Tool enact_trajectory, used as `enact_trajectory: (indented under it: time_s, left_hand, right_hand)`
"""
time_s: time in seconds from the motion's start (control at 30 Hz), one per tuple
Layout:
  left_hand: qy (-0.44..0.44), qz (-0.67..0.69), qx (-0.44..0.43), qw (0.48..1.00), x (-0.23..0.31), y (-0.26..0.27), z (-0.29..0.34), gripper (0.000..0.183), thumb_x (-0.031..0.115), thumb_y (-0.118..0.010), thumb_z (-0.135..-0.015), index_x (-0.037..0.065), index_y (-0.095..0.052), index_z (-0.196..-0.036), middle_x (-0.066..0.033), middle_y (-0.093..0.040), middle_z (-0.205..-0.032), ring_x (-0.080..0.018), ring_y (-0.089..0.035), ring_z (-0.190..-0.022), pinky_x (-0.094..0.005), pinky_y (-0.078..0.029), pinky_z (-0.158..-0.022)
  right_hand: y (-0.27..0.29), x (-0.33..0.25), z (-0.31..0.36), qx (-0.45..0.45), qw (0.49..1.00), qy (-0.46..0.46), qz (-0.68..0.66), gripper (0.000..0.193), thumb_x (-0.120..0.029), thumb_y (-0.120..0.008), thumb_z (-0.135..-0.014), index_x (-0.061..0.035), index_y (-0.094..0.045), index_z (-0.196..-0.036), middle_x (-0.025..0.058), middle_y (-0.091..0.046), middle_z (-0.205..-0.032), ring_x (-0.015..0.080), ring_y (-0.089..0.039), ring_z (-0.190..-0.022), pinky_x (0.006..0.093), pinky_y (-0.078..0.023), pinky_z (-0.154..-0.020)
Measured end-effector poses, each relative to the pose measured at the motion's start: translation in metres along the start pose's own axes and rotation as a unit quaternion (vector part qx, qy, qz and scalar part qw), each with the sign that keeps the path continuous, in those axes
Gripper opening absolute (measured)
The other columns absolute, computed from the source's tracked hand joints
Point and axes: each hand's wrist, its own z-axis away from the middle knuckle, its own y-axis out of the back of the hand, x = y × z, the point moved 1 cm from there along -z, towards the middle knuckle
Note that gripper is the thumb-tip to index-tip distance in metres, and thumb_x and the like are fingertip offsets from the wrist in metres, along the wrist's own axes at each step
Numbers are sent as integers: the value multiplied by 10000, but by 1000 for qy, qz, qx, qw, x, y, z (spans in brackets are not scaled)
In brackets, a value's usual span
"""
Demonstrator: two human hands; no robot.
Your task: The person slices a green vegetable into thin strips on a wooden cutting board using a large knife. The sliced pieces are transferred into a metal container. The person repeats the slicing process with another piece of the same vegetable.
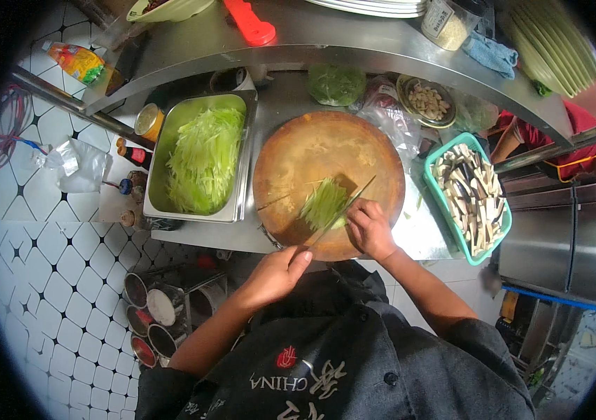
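A round wooden chopping board (291,157) lies in front of me. On it is a small heap of thin green vegetable shreds (322,199). My left hand (277,275) is closed round the handle of a kitchen knife (343,208), whose blade slants up and right across the board, seen nearly edge-on. To the right of the blade, my right hand (371,227) has its fingers curled close against it, pressing on a pale green piece of vegetable (340,222). The fingertips are partly hidden.
Left of the board stands a steel tray (242,175) of green shreds. A turquoise basket (432,183) of cut eggplant strips sits to the right. Behind are a bagged green vegetable (336,85) and a bowl (404,87) of chopped pieces. A steel shelf (354,38) overhangs the back.
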Motion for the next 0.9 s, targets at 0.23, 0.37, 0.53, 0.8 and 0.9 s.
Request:
enact_trajectory:
  time_s: [0.23, 0.37, 0.53, 0.8, 0.9]
  left_hand:
    - [9, -15, -10, 1000, -5, -6, -14, 503, 434, -476, -1042, -11, -632, -1217, -266, -692, -1068, -439, -652, -1040, -478, -497, -906]
    - [8, -9, -1, 1000, -6, -9, -11, 505, 431, -475, -1044, -6, -627, -1244, -271, -690, -1090, -443, -651, -1052, -482, -497, -912]
    - [3, -37, -6, 999, 19, 5, 4, 502, 427, -483, -1045, -2, -618, -1266, -269, -689, -1101, -445, -649, -1062, -474, -501, -909]
    - [-7, -1, -25, 1000, 12, 4, -2, 491, 418, -501, -1044, -7, -613, -1264, -264, -687, -1080, -432, -654, -1031, -463, -497, -904]
    - [-7, 1, -19, 1000, 14, 6, 2, 490, 427, -484, -1048, -17, -620, -1206, -266, -683, -1065, -418, -658, -1026, -458, -494, -900]
  right_hand:
    - [7, -4, -3, -12, 1000, -8, -10, 230, -20, -715, -827, -44, -673, -1053, 154, -614, -1122, 385, -574, -1071, 451, -487, -935]
    - [11, -8, 2, -5, 1000, -10, 16, 263, -27, -698, -812, -36, -670, -1074, 162, -606, -1113, 384, -571, -1073, 438, -499, -932]
    - [6, -6, 5, -22, 1000, -19, 8, 278, -14, -695, -801, -30, -668, -1077, 160, -614, -1093, 383, -576, -1058, 440, -501, -924]
    - [1, -1, 8, -2, 1000, -13, 4, 298, 11, -687, -788, -35, -673, -1083, 156, -622, -1108, 378, -584, -1060, 443, -505, -921]
    - [1, -2, 5, 7, 1000, -9, -5, 297, 10, -688, -790, -38, -680, -1082, 148, -627, -1102, 373, -590, -1058, 446, -507, -922]
